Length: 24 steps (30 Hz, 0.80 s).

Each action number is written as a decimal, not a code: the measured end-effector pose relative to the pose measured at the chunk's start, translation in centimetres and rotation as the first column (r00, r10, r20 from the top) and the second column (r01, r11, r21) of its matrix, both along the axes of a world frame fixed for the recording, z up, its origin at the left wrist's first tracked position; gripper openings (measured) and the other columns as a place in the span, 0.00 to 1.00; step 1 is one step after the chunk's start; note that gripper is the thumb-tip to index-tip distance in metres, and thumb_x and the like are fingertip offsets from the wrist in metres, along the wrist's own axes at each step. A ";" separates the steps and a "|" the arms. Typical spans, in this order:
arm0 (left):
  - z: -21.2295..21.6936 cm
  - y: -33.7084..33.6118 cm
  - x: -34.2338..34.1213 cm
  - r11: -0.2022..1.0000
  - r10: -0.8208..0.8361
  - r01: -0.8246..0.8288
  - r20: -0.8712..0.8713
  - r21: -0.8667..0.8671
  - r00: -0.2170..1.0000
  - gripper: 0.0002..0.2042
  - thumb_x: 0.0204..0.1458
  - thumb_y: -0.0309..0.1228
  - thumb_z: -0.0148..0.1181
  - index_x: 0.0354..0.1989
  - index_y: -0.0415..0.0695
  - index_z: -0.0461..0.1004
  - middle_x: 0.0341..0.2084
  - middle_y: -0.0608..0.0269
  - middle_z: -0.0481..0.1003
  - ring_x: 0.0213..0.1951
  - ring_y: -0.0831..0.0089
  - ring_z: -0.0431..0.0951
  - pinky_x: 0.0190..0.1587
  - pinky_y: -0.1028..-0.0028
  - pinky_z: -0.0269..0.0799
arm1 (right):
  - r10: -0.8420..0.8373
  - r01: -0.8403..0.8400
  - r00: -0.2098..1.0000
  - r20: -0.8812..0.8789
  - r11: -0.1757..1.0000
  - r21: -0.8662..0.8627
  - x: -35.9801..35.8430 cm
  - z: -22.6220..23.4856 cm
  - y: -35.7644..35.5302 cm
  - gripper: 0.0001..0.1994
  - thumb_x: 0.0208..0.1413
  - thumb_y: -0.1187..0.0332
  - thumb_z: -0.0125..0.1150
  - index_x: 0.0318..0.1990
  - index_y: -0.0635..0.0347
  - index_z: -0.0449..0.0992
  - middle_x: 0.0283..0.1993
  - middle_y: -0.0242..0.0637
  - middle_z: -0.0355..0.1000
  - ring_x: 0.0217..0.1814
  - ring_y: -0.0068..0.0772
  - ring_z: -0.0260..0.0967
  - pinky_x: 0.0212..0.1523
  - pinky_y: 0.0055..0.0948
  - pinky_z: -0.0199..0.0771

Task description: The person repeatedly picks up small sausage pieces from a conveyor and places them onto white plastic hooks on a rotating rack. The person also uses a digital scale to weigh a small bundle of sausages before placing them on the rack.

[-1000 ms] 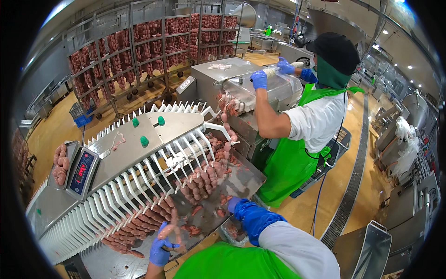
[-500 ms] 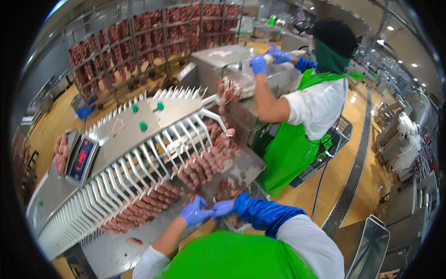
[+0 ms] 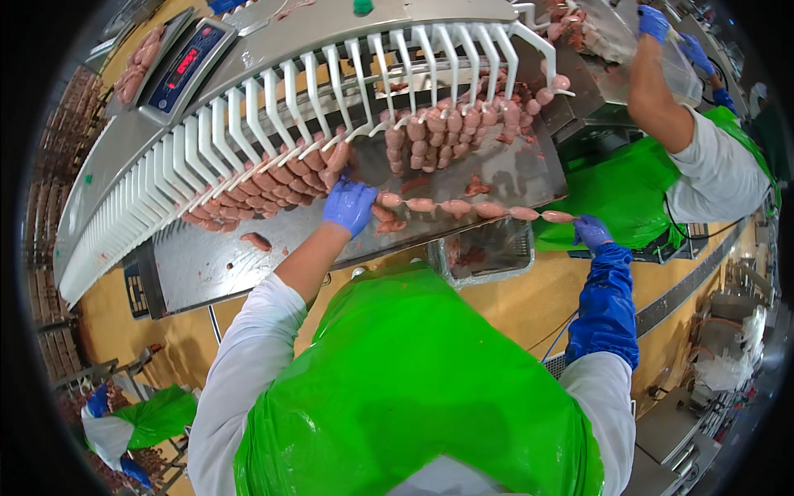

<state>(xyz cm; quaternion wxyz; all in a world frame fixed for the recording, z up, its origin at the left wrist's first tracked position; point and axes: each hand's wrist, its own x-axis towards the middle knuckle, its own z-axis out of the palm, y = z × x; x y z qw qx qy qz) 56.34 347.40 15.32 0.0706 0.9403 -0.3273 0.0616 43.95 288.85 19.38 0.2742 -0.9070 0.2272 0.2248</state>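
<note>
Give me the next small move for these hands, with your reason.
I'd probably raise the strand toward the white hooks, moving the right hand inward. The strand is stretched between that hand and the left hand, clear of the hooks along its visible length, while other sausages beside the left hand already hang there.

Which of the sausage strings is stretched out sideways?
The sausage string spanning from the left hand to the right hand; those on the white hooks hang bunched.
</note>
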 end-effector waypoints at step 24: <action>9.4 -4.6 1.9 0.979 -0.041 0.198 -0.889 0.056 0.455 0.16 0.59 0.40 0.53 0.47 0.44 0.78 0.36 0.54 0.80 0.41 0.65 0.77 0.48 0.66 0.71 | 0.225 -0.412 0.911 0.347 0.414 0.812 11.4 0.0 30.9 0.20 0.58 0.75 0.53 0.58 0.62 0.64 0.42 0.35 0.70 0.34 0.23 0.70 0.39 0.27 0.77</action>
